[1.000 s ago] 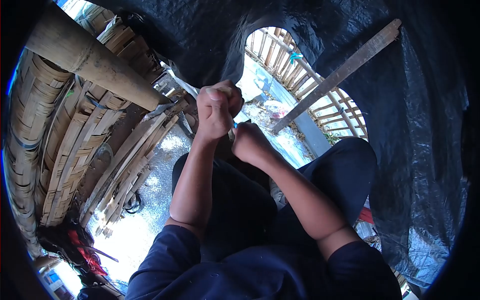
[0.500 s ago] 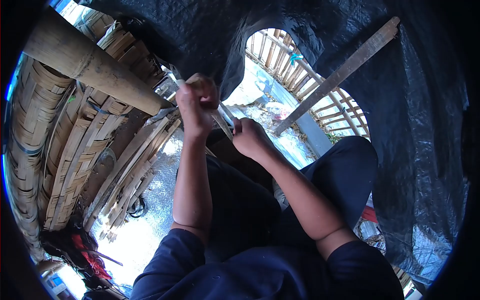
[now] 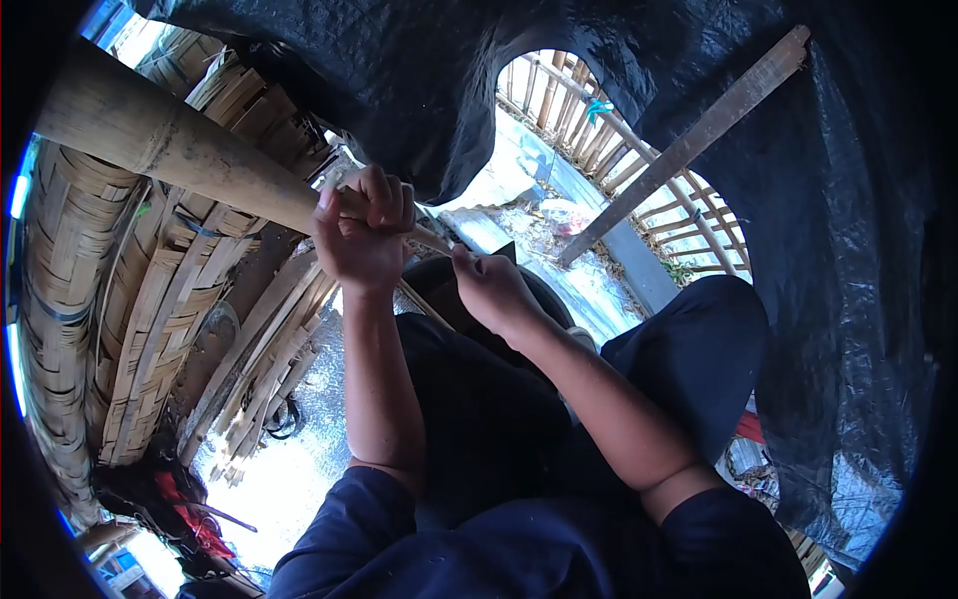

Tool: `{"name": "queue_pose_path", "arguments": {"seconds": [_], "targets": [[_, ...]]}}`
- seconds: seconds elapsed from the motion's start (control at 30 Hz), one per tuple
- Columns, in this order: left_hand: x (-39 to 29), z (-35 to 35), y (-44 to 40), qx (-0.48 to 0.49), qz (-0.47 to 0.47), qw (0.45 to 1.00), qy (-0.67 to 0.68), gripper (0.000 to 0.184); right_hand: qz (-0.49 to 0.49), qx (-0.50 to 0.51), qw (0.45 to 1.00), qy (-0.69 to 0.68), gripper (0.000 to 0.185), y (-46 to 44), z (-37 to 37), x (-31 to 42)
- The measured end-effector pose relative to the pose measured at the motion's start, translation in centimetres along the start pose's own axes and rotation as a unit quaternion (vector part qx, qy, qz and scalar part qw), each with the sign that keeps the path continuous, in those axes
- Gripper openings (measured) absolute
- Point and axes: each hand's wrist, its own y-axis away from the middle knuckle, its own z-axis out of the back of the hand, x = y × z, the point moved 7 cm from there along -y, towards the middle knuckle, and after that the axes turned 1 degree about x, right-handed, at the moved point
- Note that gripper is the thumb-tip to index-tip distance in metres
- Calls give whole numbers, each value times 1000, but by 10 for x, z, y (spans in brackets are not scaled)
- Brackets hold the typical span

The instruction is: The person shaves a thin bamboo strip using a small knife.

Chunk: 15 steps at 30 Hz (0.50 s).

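A thin pale bamboo strip [image 3: 430,239] runs between my two hands above my lap. My left hand [image 3: 363,232] is closed at its upper left end, with the fingers curled and the thumb pointing up. Lower and to the right, my right hand [image 3: 499,291] pinches the other end between thumb and fingers. Both palms hide part of what they grip, so I cannot tell whether a small tool is there too. Beneath the hands, a dark rounded object [image 3: 544,294] shows partly between my legs.
A thick bamboo pole [image 3: 170,140] slants in from the left above rolled woven bamboo panels [image 3: 75,240]. Split bamboo strips [image 3: 264,364] lie beside my left arm. Black plastic sheeting [image 3: 848,250] hangs ahead and right, with a wooden plank [image 3: 689,145] leaning across it. A bamboo fence [image 3: 609,140] stands beyond.
My left hand has moved left and slightly down, and its fingers look looser. My right hand has shifted slightly; the gap between the hands is wider. The whole view has tilted a little.
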Motion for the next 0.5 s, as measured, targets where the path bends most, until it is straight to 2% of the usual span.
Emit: {"name": "queue_pose_path", "arguments": {"seconds": [0.07,0.13,0.2,0.23,0.27,0.3,0.37,0.4,0.43,0.5], "targets": [[0,-2,-1,14,15,1000,-8,47,51,20,997,48,64,1,-3,6],[1,-5,-5,32,29,999,-17,47,36,-4,999,41,62,-6,2,3],[-6,-3,-7,16,-9,1000,-21,48,-27,-45,998,-24,62,-5,17,-1],[-5,-5,-9,17,-8,1000,-22,48,-18,-56,995,-76,62,-1,24,5],[-8,-6,-11,-10,-55,996,-72,48,23,-91,992,-80,63,-10,29,2],[-13,-8,-11,-37,-101,987,-122,51,-1,-80,990,-117,60,-5,32,6],[-8,-13,-12,-49,-82,987,-132,51,-21,-70,985,-154,57,-1,35,9],[-5,-12,-13,-62,-61,986,-143,53,27,-93,987,-131,52,-3,35,11],[-2,-12,-13,-20,-62,989,-134,51,75,-116,985,-107,47,-2,34,14],[4,-18,-12,5,-63,992,-111,51,277,-180,939,-93,33,1,31,27]]}}
